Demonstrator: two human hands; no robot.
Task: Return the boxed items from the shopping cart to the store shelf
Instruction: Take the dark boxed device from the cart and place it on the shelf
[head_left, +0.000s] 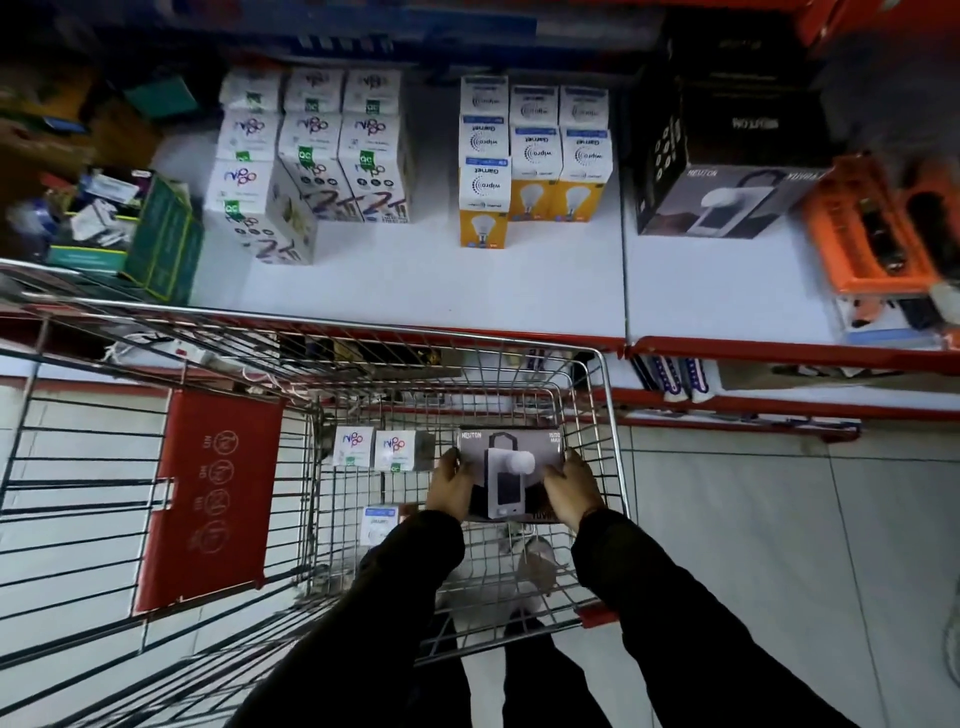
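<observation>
Sleeves: my two black sleeves (670, 613) are nearest, reaching down into the shopping cart (605, 395).
Left hand: my left hand (451, 480) grips the left side of the lantern box (511, 470), fingers curled over its edge.
Right hand: my right hand (571, 486) grips the box's right side, fingers spread on its top face.
Box look: grey and black, a printed picture of a white-and-black lantern, "NEUTON" at its far left corner.
Box place: between my hands, inside the cart basket near its right wall; whether it rests on the wire floor I cannot tell.
Box axis: printed face up at me; long axis runs from my wrists toward the shelf, the lantern's handle end pointing away.
Cart count: beyond my left hand, two small white boxes (382, 447) side by side; by my left wrist, one more white box (379, 525), partly hidden.
Shelf count: ahead of my hands on the white shelf (519, 291), nine white boxes (311, 156) in three rows, nine white-and-yellow bulb boxes (535, 156), and ahead of my right hand one matching lantern carton (727, 197) with black cartons stacked behind it.
</observation>
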